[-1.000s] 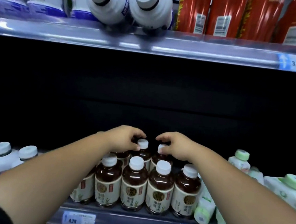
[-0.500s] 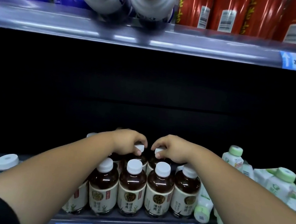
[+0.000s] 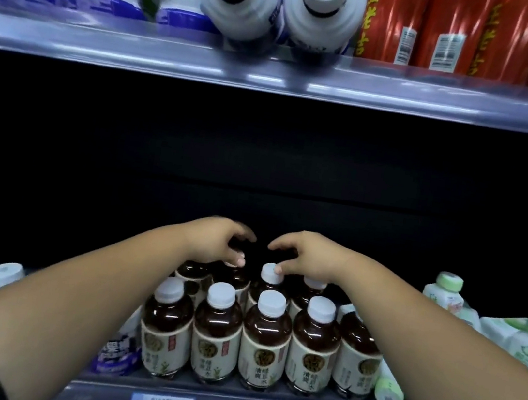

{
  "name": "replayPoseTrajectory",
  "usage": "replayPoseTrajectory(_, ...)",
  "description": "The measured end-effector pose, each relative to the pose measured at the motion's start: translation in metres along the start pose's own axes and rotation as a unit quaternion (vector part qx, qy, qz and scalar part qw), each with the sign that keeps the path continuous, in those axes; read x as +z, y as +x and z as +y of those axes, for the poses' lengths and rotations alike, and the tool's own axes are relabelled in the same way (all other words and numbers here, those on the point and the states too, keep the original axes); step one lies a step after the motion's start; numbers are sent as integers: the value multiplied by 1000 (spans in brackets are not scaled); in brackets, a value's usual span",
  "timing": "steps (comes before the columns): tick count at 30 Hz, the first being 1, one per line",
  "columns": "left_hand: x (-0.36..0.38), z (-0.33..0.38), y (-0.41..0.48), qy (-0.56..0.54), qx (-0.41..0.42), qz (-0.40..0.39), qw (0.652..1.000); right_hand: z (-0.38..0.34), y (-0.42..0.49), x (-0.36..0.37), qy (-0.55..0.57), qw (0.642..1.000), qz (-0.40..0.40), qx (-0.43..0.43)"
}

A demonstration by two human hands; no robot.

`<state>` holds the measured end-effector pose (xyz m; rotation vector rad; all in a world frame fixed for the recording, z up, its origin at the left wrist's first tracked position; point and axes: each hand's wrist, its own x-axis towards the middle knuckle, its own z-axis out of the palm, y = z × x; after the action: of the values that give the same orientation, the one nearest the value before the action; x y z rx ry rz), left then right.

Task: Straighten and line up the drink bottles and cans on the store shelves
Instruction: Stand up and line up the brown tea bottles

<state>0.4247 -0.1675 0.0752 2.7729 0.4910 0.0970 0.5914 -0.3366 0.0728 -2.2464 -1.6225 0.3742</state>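
A: Front-row tea bottles (image 3: 264, 343): upright, side by side, on the near side of both hands.
B: Left hand (image 3: 218, 244)?
A: Fingers curled over a back-row bottle (image 3: 233, 277). Cap mostly hidden, can't tell if it's gripped.
B: Right hand (image 3: 310, 258)?
A: Thumb tip on the next bottle's white cap (image 3: 268, 274); fingers arched above it. Pinch unclear. Hands near each other, not touching.

Both hands let go of the caps on the back bottles (image 3: 192, 269). The left hand (image 3: 218, 244) lifts its fingers up, and only its thumb stays down by a cap. The right hand (image 3: 307, 257) opens too, with just its thumb on a white cap (image 3: 269, 273).
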Motion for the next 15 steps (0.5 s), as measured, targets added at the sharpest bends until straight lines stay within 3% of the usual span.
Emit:
replayPoseTrajectory(8, -10, -61, -22, 53, -67, -15, 996, -49, 46, 32, -31, 999, -27, -33)
replayPoseTrajectory(15, 5, -76, -16, 35, -51, 15, 998, -62, 66, 55, -74, 997, -26, 1)
